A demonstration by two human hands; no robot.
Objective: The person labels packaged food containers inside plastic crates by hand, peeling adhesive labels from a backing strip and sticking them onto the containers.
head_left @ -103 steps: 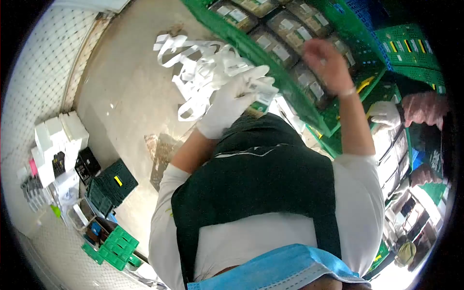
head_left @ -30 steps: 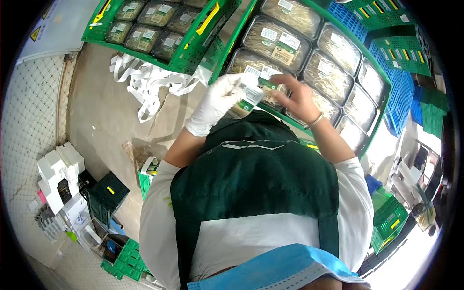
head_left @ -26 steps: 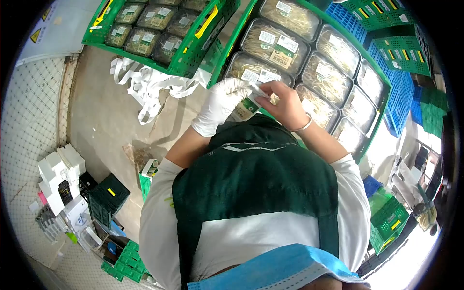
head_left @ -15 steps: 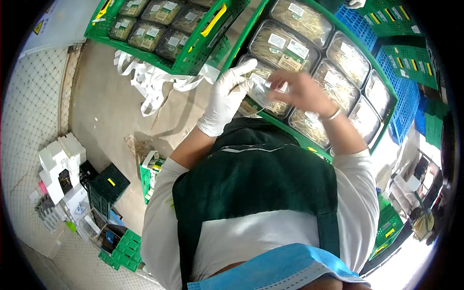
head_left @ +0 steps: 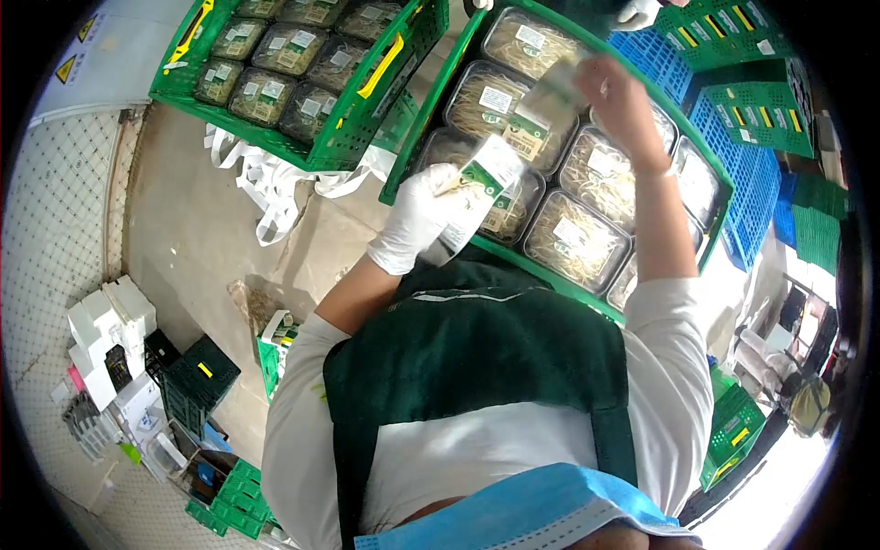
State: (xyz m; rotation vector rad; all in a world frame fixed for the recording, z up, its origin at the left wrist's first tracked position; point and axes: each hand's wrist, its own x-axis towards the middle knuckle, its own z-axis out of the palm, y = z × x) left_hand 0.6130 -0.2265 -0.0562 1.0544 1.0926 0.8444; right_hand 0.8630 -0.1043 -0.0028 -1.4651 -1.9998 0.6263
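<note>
My left hand (head_left: 417, 218), in a white glove, is closed around a stack of printed labels (head_left: 484, 183) in green, white and brown. It is near the close left corner of a green crate (head_left: 550, 283). My bare right hand (head_left: 616, 108) pinches a single label (head_left: 554, 90), smeared by motion, above the crate. Below lie clear-lidded trays of what look like bean sprouts (head_left: 576, 240), most with a white sticker. One tray in the middle row also bears a green and brown label (head_left: 525, 137).
Another green crate (head_left: 344, 163) of packed trays stands at the upper left, with white straps (head_left: 270, 206) on the floor beside it. At the top, another person's gloved hand (head_left: 639, 13) shows. Blue crates (head_left: 747, 206) and green crates (head_left: 761, 115) are on the right.
My right hand has moved away from my left, up and over the far trays, carrying a label. The labels in my left hand now show more fully. The view has shifted slightly.
</note>
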